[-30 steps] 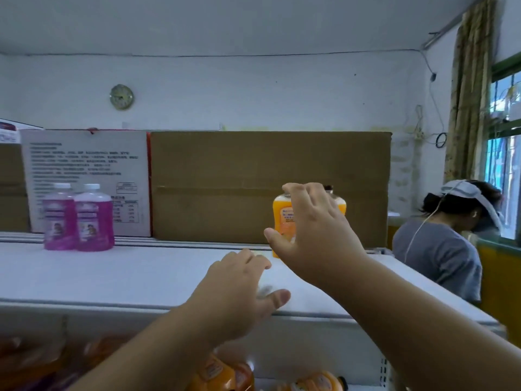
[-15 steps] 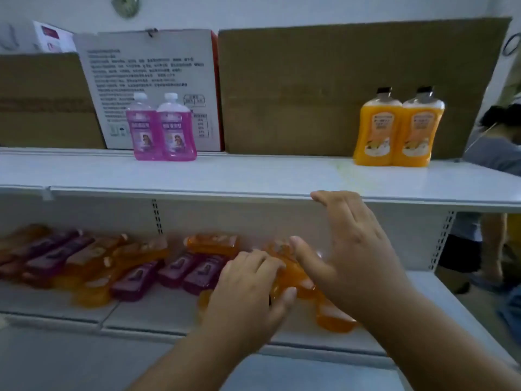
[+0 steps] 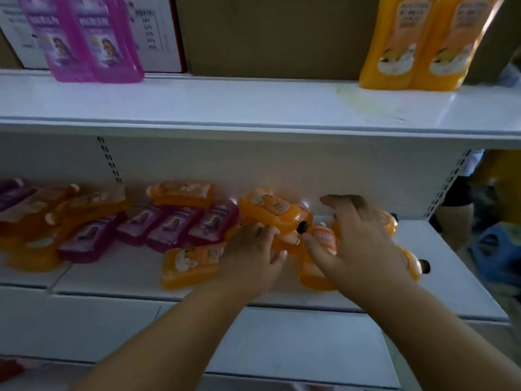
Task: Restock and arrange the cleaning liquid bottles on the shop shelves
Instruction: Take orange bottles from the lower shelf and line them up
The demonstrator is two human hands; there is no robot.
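Observation:
Several orange cleaning-liquid bottles lie in a loose heap on the lower white shelf (image 3: 112,277). My left hand (image 3: 251,249) reaches in with its fingers resting against an orange bottle with a black cap (image 3: 267,211). To its right, my right hand (image 3: 358,244) spreads over another lying orange bottle (image 3: 324,238), thumb along its left side, fingers extended. A further orange bottle (image 3: 191,263) lies flat at the front. Purple bottles (image 3: 172,224) lie to the left. On the top shelf (image 3: 253,108) stand two orange bottles (image 3: 408,43) and two pink bottles (image 3: 84,38).
More orange and purple bottles (image 3: 56,210) lie at the lower shelf's left end. A brown cardboard box (image 3: 267,32) and a white printed carton (image 3: 158,29) back the top shelf. A person (image 3: 493,193) and a blue stool (image 3: 493,249) are at the right edge.
My view dropped from the top shelf to the lower one. Both hands came down from the upright orange bottles and moved forward into the heap of lying orange bottles.

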